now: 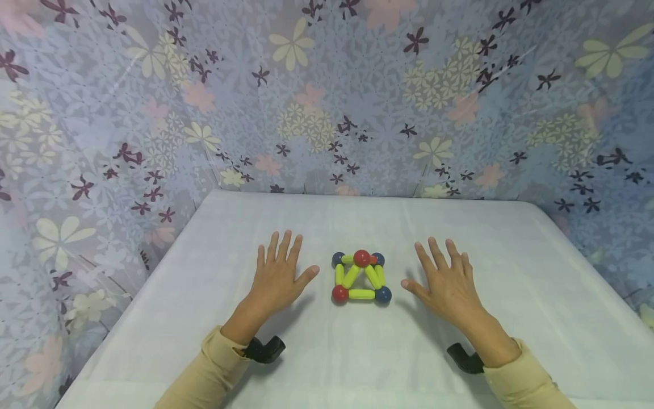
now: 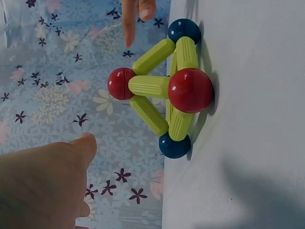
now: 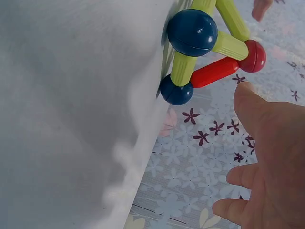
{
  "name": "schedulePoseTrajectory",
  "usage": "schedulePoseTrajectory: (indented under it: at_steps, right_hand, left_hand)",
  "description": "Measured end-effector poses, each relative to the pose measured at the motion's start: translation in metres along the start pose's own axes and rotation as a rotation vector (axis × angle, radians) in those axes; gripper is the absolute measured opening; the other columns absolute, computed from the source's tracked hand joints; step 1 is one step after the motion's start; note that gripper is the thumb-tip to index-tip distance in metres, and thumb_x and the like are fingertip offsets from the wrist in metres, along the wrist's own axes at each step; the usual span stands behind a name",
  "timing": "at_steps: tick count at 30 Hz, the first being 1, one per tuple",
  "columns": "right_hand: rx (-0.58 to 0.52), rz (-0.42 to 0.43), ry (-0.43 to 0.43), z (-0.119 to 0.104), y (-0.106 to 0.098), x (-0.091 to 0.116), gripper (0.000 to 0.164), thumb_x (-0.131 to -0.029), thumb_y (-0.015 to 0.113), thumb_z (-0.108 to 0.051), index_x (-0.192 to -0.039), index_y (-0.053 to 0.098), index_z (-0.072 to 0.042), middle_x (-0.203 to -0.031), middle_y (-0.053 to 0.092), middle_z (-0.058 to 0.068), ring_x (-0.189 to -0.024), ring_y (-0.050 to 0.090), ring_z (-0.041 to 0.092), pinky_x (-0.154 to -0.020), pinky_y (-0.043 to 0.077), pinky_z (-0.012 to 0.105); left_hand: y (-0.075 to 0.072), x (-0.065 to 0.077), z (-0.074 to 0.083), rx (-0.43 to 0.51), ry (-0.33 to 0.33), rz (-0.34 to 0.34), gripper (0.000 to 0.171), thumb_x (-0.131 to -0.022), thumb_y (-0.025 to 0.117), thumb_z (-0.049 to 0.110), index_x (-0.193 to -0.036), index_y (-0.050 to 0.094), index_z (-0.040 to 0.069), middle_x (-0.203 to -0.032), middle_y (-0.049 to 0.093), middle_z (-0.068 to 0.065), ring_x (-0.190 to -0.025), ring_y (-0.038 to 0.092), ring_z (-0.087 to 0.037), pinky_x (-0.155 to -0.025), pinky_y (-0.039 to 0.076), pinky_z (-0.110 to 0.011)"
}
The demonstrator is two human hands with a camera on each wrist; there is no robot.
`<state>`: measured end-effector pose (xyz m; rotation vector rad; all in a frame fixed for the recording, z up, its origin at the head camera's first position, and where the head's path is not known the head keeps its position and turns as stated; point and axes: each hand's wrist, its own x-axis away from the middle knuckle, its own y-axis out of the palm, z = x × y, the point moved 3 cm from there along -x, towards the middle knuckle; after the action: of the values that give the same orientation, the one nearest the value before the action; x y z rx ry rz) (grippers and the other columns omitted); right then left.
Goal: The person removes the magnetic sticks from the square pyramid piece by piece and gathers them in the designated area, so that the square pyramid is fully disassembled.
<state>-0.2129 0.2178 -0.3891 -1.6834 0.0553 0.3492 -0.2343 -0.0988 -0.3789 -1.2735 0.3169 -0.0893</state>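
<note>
A pyramid of magnetic balls and rods [image 1: 361, 294] stands on the white table between the two hands. Its base corners are blue balls and one red ball [image 2: 190, 90]; another red ball [image 1: 361, 258] tops it. Most rods are yellow-green, and one sloping rod is red [image 3: 215, 72]. To its left, the left hand [image 1: 278, 281] is held palm down with fingers straight and thumb toward the pyramid, apart from it. On the other side, the right hand [image 1: 449, 287] has its fingers spread, likewise not touching it. Neither hand holds anything.
A white cloth covers the table [image 1: 357, 363]. Behind it and at the sides hangs a flowered curtain [image 1: 327, 102]. Black wrist straps [image 1: 265, 349] sit at the cuffs of both beige sleeves [image 1: 209, 369].
</note>
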Motion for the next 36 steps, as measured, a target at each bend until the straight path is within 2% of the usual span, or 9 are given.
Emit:
schedulePoseTrajectory:
  at_steps: [10, 14, 20, 28, 31, 36]
  right_hand:
    - [-0.016, 0.002, -0.01, -0.001, -0.003, -0.003, 0.084, -0.085, 0.059, -0.055, -0.149, 0.027, -0.011, -0.154, 0.023, 0.023, -0.141, 0.011, 0.048, -0.108, 0.01, 0.067]
    - [-0.047, 0.003, -0.021, -0.002, -0.004, -0.005, 0.085, -0.085, 0.06, -0.054, -0.149, 0.025, -0.012, -0.154, 0.023, 0.022, -0.141, 0.012, 0.048, -0.108, 0.01, 0.067]
    - [-0.096, -0.001, -0.054, -0.008, -0.01, -0.011, 0.082, -0.086, 0.059, -0.051, -0.149, 0.026, -0.011, -0.154, 0.025, 0.021, -0.14, 0.017, 0.047, -0.107, 0.012, 0.067]
    - [-0.166, 0.02, -0.09, -0.015, -0.014, -0.019, 0.076, -0.088, 0.059, -0.048, -0.147, 0.03, -0.009, -0.151, 0.031, 0.022, -0.139, 0.022, 0.045, -0.107, 0.014, 0.065]
    - [-0.2, 0.032, -0.101, -0.018, -0.014, -0.021, 0.074, -0.088, 0.06, -0.046, -0.146, 0.033, -0.01, -0.151, 0.033, 0.021, -0.138, 0.024, 0.044, -0.106, 0.017, 0.063]
    - [-0.267, 0.054, -0.129, -0.025, -0.015, -0.024, 0.068, -0.088, 0.061, -0.043, -0.143, 0.038, -0.01, -0.148, 0.038, 0.019, -0.136, 0.028, 0.043, -0.104, 0.02, 0.06]
  left_hand:
    - [0.001, -0.003, 0.002, 0.02, 0.015, 0.0, 0.08, -0.092, 0.038, 0.062, -0.151, 0.018, 0.013, -0.159, 0.013, -0.014, -0.148, 0.002, -0.035, -0.115, 0.004, -0.059]
    - [0.002, -0.004, 0.004, 0.038, 0.021, -0.013, 0.079, -0.092, 0.038, 0.061, -0.151, 0.017, 0.013, -0.159, 0.012, -0.013, -0.148, 0.001, -0.033, -0.115, 0.003, -0.058]
    - [0.003, -0.005, 0.009, 0.057, 0.046, 0.002, 0.08, -0.092, 0.039, 0.061, -0.151, 0.017, 0.012, -0.159, 0.014, -0.012, -0.148, 0.004, -0.032, -0.116, 0.005, -0.057]
    - [0.004, -0.009, 0.017, 0.132, 0.076, 0.01, 0.077, -0.093, 0.043, 0.057, -0.151, 0.02, 0.013, -0.158, 0.02, -0.011, -0.148, 0.009, -0.03, -0.116, 0.009, -0.055]
    - [0.005, -0.01, 0.02, 0.176, 0.096, 0.029, 0.074, -0.092, 0.047, 0.053, -0.15, 0.023, 0.012, -0.157, 0.024, -0.011, -0.147, 0.014, -0.031, -0.115, 0.014, -0.056]
    - [0.009, -0.012, 0.024, 0.228, 0.101, 0.019, 0.072, -0.092, 0.051, 0.05, -0.148, 0.029, 0.012, -0.154, 0.031, -0.012, -0.145, 0.02, -0.032, -0.112, 0.021, -0.057]
